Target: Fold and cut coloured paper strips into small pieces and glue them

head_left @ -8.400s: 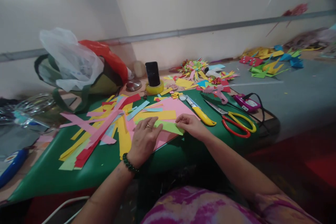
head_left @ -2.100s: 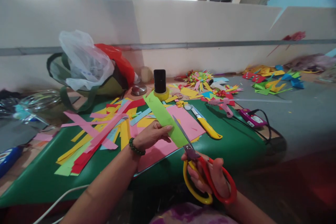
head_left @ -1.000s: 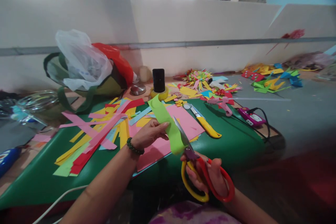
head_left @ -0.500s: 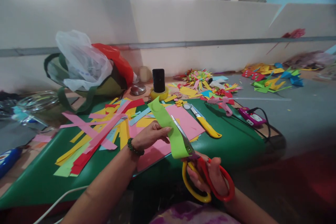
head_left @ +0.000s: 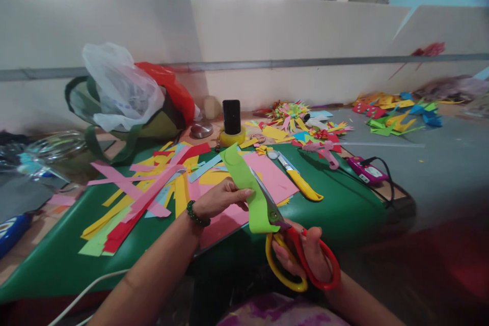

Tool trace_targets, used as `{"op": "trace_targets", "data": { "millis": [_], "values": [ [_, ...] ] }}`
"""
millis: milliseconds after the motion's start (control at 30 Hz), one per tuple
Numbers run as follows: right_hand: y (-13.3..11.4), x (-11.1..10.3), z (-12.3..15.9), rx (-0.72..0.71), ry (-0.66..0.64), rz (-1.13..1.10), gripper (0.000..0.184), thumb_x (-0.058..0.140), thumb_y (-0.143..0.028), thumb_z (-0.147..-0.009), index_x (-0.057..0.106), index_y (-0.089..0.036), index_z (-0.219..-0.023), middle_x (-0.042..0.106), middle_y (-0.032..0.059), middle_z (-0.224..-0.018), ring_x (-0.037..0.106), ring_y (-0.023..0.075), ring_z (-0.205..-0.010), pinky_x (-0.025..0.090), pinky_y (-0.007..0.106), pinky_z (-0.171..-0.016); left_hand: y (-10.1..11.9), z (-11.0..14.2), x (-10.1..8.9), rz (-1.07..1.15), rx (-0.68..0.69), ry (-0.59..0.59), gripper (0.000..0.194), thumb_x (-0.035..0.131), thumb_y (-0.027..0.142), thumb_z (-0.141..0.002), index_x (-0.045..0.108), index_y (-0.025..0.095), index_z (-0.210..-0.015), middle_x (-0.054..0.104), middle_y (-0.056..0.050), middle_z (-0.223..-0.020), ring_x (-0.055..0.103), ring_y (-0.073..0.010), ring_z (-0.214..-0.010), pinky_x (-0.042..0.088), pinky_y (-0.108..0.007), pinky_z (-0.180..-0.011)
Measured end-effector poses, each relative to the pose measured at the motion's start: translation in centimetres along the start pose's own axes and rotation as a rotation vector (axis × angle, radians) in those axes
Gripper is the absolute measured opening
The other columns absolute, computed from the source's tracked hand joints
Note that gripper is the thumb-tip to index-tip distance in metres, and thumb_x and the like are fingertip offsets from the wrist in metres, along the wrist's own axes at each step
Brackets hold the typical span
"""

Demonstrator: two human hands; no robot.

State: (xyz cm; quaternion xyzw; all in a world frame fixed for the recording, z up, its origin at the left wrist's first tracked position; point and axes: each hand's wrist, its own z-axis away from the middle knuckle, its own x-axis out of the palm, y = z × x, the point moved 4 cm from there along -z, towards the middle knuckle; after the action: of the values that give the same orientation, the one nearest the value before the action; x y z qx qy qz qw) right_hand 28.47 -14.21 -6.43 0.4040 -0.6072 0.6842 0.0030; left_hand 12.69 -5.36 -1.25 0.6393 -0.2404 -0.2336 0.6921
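Note:
A strip of green paper (head_left: 256, 204) is pinched between the thumb and fingers of my left hand (head_left: 226, 196), its lower end curling toward me. Through the loops of a pair of scissors (head_left: 270, 205) go the fingers and thumb of my right hand (head_left: 305, 254); one loop is yellow, the other red. The blades lie along the right side of the green strip, and part of them is hidden behind it. Beneath both hands are pink paper sheets (head_left: 273, 175) on a green mat (head_left: 336, 209).
Coloured paper strips (head_left: 141, 198) lie in a pile at the left. A yellow utility knife (head_left: 303, 183), a pink glue gun (head_left: 324, 153) and a purple box (head_left: 367, 170) are to the right. Farther back stand a phone (head_left: 231, 116), a tape roll (head_left: 233, 137) and a bag (head_left: 153, 130).
My left hand and the green strip have shifted slightly right. The scissors' handles look a little closer together; my right hand stays in nearly the same place.

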Motion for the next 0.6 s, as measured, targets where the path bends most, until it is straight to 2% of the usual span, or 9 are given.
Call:
{"op": "trace_targets", "data": {
  "millis": [200,333,467,600],
  "values": [
    [0.14,-0.1,-0.27,-0.012,-0.048,-0.012,0.076,0.042,-0.088,-0.063,0.056,-0.017,-0.083,0.048,-0.003,-0.062,0.031,0.0019,-0.034,0.023,0.016,-0.031,-0.01,0.02,0.28,-0.017,-0.029,-0.05,0.043,0.075,0.057,-0.066,0.076,0.015,-0.072,0.073,-0.005,-0.071,0.063,-0.0139,-0.064,0.052,-0.022,-0.064],
    [0.07,0.02,-0.32,-0.009,-0.023,-0.043,0.072,0.045,-0.085,-0.067,0.058,-0.017,-0.086,0.045,-0.0052,-0.057,0.028,0.0016,-0.033,0.022,0.014,-0.03,-0.04,0.02,0.28,-0.047,-0.017,-0.074,0.038,0.073,0.052,-0.07,0.075,0.014,-0.072,0.073,-0.007,-0.074,0.065,-0.0153,-0.066,0.053,-0.024,-0.066],
    [-0.04,0.24,-0.35,-0.022,-0.041,-0.057,0.073,0.045,-0.086,-0.065,0.059,-0.017,-0.085,0.048,-0.0037,-0.059,0.032,0.0015,-0.033,0.025,0.015,-0.031,-0.11,-0.09,0.43,-0.1,0.01,-0.102,0.032,0.072,0.046,-0.074,0.076,0.014,-0.076,0.073,-0.005,-0.071,0.064,-0.0143,-0.064,0.052,-0.023,-0.065],
    [0.08,0.15,-0.45,-0.03,-0.052,-0.072,0.073,0.043,-0.086,-0.068,0.06,-0.016,-0.079,0.046,-0.0042,-0.055,0.031,0.0016,-0.032,0.026,0.015,-0.031,-0.09,-0.16,0.77,-0.16,0.024,-0.148,0.034,0.069,0.048,-0.076,0.076,0.014,-0.078,0.073,-0.006,-0.074,0.064,-0.0141,-0.065,0.052,-0.022,-0.064]
  ]
}}
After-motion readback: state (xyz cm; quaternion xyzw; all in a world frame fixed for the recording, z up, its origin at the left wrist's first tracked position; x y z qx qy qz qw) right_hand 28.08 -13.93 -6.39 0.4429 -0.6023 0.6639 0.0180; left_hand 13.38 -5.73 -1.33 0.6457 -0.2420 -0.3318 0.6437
